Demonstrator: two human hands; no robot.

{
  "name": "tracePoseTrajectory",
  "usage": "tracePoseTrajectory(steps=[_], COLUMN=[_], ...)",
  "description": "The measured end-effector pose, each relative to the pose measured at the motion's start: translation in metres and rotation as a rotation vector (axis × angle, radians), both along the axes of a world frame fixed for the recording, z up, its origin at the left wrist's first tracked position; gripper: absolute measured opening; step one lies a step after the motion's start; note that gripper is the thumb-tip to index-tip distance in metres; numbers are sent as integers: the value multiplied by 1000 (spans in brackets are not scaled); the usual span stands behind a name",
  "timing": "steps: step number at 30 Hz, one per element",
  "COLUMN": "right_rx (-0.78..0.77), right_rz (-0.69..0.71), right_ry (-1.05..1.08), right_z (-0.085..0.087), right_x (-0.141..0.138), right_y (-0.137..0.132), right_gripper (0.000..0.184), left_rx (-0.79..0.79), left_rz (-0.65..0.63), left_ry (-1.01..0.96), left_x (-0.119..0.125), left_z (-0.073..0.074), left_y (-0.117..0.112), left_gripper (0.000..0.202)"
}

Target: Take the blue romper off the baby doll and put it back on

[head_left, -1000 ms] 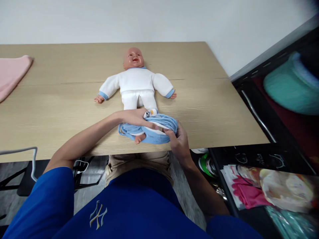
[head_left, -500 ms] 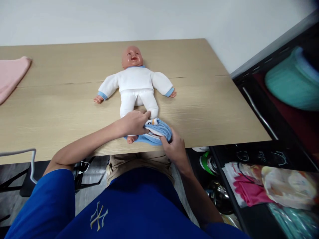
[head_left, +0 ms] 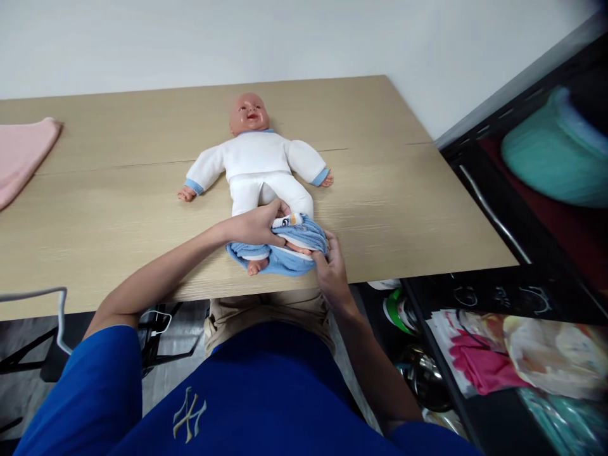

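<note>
On its back on the table lies a baby doll (head_left: 259, 158) in white cloth with blue cuffs, its feet toward me. Blue baby pants (head_left: 299, 263) with white edging and a small printed patch are bunched around its lower legs. One doll foot (head_left: 258, 266) pokes out past a cuff. The other foot (head_left: 298, 248) shows among the folds between my hands. My left hand (head_left: 256, 225) is closed on the pants' upper edge by the shin, some fingertips hidden. My right hand (head_left: 332, 269) pinches the pants' right side, thumb near the toes.
A pink cloth (head_left: 23, 155) lies at the table's (head_left: 118, 221) left end. A white cable (head_left: 59, 310) hangs at the near left edge. To the right stands a black shelf cart (head_left: 503, 285) with a teal bowl-shaped item (head_left: 555, 155), a pink cloth piece (head_left: 482, 361) and plastic bags.
The doll's leg on the right has shifted right, and its foot now shows within the pants. The bunched fabric has spread out leftward around the other foot. Both hands moved slightly.
</note>
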State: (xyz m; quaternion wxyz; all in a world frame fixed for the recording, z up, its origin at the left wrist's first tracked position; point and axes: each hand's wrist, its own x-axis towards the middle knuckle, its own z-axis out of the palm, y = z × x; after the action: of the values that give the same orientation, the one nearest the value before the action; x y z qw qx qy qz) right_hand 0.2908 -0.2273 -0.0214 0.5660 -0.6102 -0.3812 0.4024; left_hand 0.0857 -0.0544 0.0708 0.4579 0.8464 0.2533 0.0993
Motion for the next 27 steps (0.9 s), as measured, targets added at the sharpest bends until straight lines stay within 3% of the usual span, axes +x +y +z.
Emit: tracePoseTrajectory(steps=[7, 15, 18, 22, 25, 27], right_rx=[171, 271, 244, 177, 153, 209], right_rz=[106, 121, 165, 313, 390, 354], right_ry=[-47, -185, -285, -290, -271, -328], right_z=[12, 19, 24, 28, 33, 37], right_x=[-3, 15, 24, 39, 49, 51], right_y=[0, 22, 30, 43, 52, 55], right_gripper=[66, 33, 22, 22, 19, 16], left_rx=[-124, -102, -46, 38, 135, 222], left_rz=[-133, -292, -296, -257, -219, -175], left_ry=[-14, -52, 6, 57, 62, 53], left_x=[-2, -5, -9, -11, -11, -10], left_z=[20, 24, 31, 41, 40, 36], left_y=[7, 16, 17, 16, 14, 14], left_gripper=[42, 16, 26, 35, 38, 36])
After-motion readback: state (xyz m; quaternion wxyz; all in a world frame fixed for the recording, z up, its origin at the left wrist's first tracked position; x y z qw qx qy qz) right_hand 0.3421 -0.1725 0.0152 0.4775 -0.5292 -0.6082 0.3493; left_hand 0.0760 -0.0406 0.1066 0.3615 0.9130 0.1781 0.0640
